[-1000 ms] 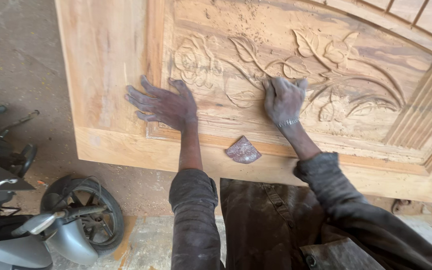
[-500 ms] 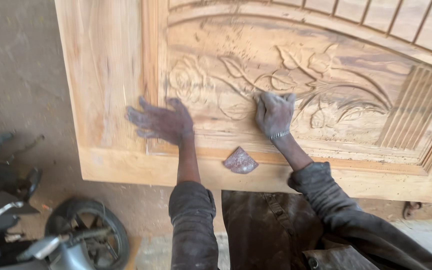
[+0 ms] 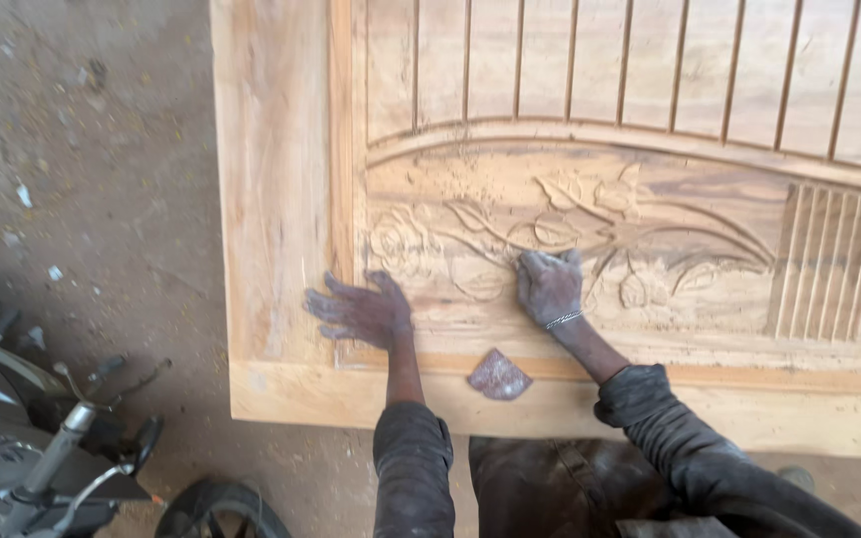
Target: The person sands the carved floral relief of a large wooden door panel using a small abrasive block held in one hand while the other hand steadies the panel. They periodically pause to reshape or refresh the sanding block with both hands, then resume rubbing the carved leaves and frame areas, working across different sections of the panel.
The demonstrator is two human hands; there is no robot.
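Head view is showing a pale carved wooden door (image 3: 281,199) lying on the floor, flowers and leaves cut in relief. Left hand (image 3: 361,311) is lying flat, released, near its lower edge; right hand (image 3: 548,284) is pressing clenched on the carving. Sandpaper scrap (image 3: 498,376) is resting between them.

right hand (image 3: 548,287) slid left along carving (image 3: 550,234); slatted panel (image 3: 630,70) newly visible

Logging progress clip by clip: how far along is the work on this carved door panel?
Done: the flower carving is fully cut and the wooden door lies dusty. In hand: the right hand presses on the carved stem, the left hand is spread flat beside it. A sandpaper scrap lies loose on the bottom rail. Left: the wood looks bare, with no finish showing.
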